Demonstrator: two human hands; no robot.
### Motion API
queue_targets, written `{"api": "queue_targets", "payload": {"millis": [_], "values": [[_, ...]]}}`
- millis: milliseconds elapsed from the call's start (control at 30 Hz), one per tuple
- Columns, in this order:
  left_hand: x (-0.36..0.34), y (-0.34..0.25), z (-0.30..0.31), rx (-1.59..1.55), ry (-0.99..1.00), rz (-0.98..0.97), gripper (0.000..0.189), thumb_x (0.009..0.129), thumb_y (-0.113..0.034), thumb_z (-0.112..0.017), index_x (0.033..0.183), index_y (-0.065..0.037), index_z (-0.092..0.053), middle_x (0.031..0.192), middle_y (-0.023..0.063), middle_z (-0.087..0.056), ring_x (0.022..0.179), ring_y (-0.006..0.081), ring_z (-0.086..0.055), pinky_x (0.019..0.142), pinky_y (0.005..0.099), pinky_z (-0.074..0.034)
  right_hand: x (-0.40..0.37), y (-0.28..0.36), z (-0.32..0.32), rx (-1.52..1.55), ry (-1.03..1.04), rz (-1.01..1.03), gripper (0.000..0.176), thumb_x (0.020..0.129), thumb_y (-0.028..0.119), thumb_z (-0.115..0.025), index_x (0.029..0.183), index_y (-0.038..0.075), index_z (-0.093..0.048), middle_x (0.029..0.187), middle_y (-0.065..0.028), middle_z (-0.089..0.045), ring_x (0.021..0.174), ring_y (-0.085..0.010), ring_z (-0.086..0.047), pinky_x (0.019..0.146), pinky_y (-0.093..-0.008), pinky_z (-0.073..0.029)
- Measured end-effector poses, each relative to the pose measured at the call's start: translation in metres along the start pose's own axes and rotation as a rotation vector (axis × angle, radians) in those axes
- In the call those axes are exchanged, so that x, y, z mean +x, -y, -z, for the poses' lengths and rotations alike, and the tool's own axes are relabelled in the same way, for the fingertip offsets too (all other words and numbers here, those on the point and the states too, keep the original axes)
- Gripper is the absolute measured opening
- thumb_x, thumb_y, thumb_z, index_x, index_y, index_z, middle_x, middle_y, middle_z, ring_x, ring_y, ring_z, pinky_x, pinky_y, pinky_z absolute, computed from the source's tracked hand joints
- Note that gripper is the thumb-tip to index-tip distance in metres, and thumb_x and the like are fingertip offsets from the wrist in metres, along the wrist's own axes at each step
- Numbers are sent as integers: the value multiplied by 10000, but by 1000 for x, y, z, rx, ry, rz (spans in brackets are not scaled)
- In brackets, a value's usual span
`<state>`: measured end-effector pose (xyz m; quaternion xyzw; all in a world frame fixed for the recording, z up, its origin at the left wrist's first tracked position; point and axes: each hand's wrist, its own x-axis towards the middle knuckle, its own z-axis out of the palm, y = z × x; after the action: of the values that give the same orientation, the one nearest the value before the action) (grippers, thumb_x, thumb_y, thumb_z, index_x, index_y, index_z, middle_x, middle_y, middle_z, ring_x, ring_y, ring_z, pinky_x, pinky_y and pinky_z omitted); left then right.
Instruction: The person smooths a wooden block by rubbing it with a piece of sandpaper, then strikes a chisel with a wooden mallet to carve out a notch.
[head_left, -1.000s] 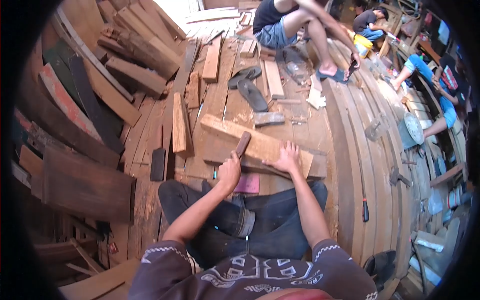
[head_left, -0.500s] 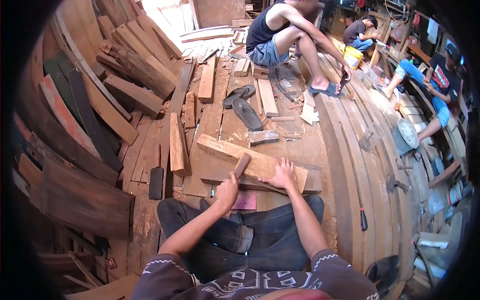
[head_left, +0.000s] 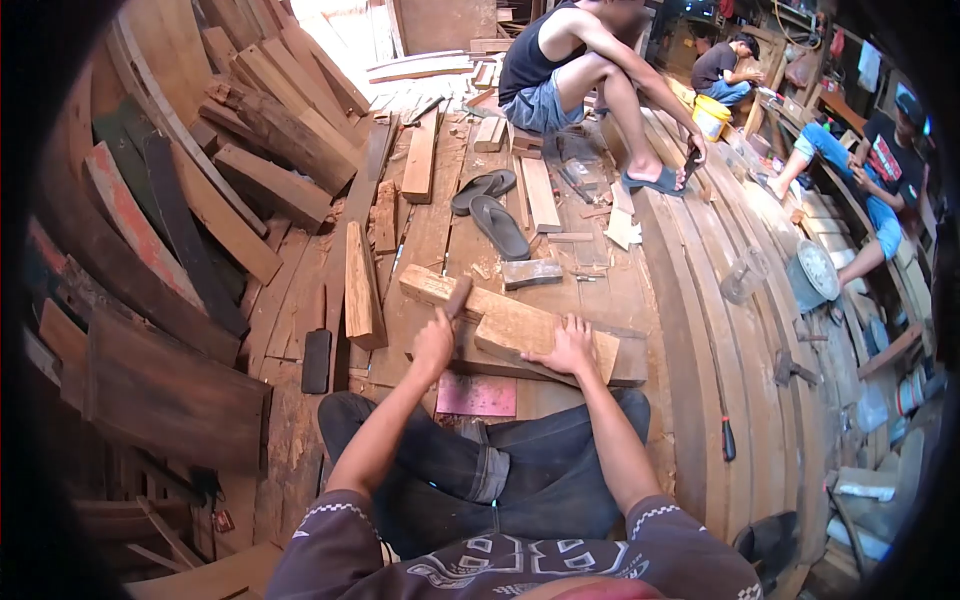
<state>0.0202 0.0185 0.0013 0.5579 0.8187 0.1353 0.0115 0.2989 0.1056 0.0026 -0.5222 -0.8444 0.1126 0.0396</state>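
My left hand [head_left: 434,347] is closed around the lower end of a short brown flat tool [head_left: 458,297], which slants up over the block's left part. The tool's exact kind I cannot tell. My right hand [head_left: 566,348] lies with fingers spread on the right part of a pale wooden block [head_left: 530,322], thumb toward its near edge. That near edge is stepped, narrower at the left. Beneath it lies a darker thick timber [head_left: 628,362]. Both sit in front of my crossed legs, with a pink sheet [head_left: 476,396] between the timber and my legs.
To the left are an upright pale wood piece [head_left: 362,290] and a dark flat-bladed tool [head_left: 316,360]. Sandals [head_left: 498,228] and a grey block [head_left: 532,273] lie ahead. A screwdriver [head_left: 727,440] and hammer [head_left: 794,368] are at right. Stacked boards lean left; several people sit beyond.
My left hand and its tool have moved up and left along the block, showing more of its stepped edge. My right hand stays on the block. The view has shifted slightly.
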Motion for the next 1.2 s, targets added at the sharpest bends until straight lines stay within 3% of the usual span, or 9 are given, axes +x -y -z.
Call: {"api": "queue_targets", "payload": {"millis": [167, 267, 400, 533, 700, 867, 933, 1067, 1200], "values": [[-5, -6, -2, -21, 99, -111, 426, 1061, -434, -414, 1170, -28, -477, 804, 266, -693, 752, 485, -696, 650, 569, -577, 0, 0, 2, -9, 9, -8, 1342, 620, 915, -626, 1524, -36, -346, 1505, -298, -416, 1435, -411, -357, 1213, -534, -209], [-4, 13, -3, 85, 132, -130, 510, 1058, -427, -430, 1308, 15, -479, 796, 218, -704, 737, 408, -726, 635, 512, -596, 2, -2, -2, -9, 0, 2, 1337, 623, 912, -627, 1522, -38, -347, 1501, -303, -419, 1433, -410, -359, 1213, -533, -208], [19, 36, -7, 59, -20, 16, 482, 1063, -406, -424, 1310, 5, -477, 805, 221, -712, 737, 419, -725, 608, 517, -590, -2, 0, -3, 0, -24, 3, 1327, 626, 908, -629, 1516, -39, -358, 1495, -309, -421, 1431, -420, -361, 1210, -533, -216], [-16, 20, -3, 83, 132, -123, 492, 1065, -385, -424, 1301, 45, -469, 823, 248, -710, 744, 440, -720, 642, 540, -588, 2, -1, 2, 6, -14, 21, 1325, 628, 906, -631, 1513, -42, -359, 1491, -324, -419, 1428, -436, -361, 1206, -541, -221], [3, 46, -3, 43, -33, 85, 479, 1061, -380, -438, 1299, 35, -473, 833, 241, -712, 756, 429, -723, 653, 521, -599, 1, -2, -4, -6, -24, 7, 1335, 619, 913, -632, 1513, -39, -358, 1492, -327, -415, 1433, -438, -359, 1208, -536, -221], [-6, 28, 4, 85, 132, -88, 471, 1064, -354, -426, 1347, 21, -457, 852, 232, -709, 771, 425, -724, 642, 505, -599, 1, -1, -3, 0, -33, 4, 1336, 613, 917, -633, 1517, -28, -360, 1491, -325, -415, 1432, -439, -361, 1210, -530, -221], [-19, 17, 26, 130, 163, -96, 419, 1057, -304, -432, 1317, 20, -487, 872, 226, -715, 766, 403, -731, 626, 491, -600, 3, -3, -3, -6, -45, 19, 1330, 614, 914, -635, 1513, -28, -365, 1471, -323, -434, 1411, -443, -382, 1201, -529, -236], [20, 57, 0, 150, -96, 53, 322, 1013, -203, -475, 1235, 17, -552, 851, 188, -719, 741, 348, -742, 604, 464, -608, 2, -1, -3, -11, -57, 20, 1316, 621, 910, -636, 1504, -31, -377, 1422, -316, -472, 1357, -444, -430, 1171, -529, -271], [5, 27, 21, 109, 47, -42, 318, 1035, -247, -456, 1227, 0, -517, 805, 214, -715, 769, 378, -744, 623, 470, -616, 3, -3, -10, -58, -120, 50, 1296, 635, 903, -632, 1492, -40, -394, 1374, -303, -503, 1312, -437, -460, 1133, -534, -304]]}}
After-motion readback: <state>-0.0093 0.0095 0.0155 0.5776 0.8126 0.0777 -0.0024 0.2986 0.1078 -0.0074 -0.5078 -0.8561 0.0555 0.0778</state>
